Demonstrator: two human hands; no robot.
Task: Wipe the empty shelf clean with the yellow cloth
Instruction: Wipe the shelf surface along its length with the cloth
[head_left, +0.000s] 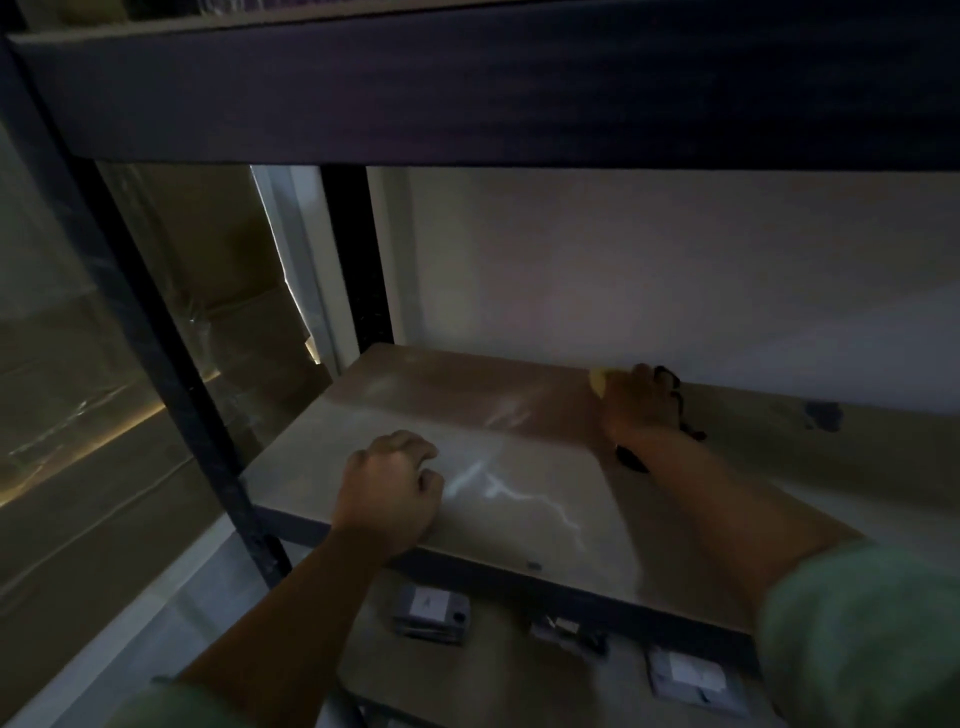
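Observation:
The empty shelf (441, 405) is a pale board in a dark metal rack, with streaks across its surface. My right hand (636, 405) reaches to the back of the board by the wall and presses on the yellow cloth (597, 382); only a small edge of the cloth shows past the fingers. My left hand (389, 491) rests near the front edge of the shelf with its fingers curled under, holding nothing.
A dark upper shelf beam (467, 88) hangs overhead. Black uprights (156, 364) stand at the left. Wrapped cardboard boxes (218, 291) sit left of the rack. Small grey boxes (431, 613) lie on the lower shelf. A dark smudge (823, 415) marks the back right.

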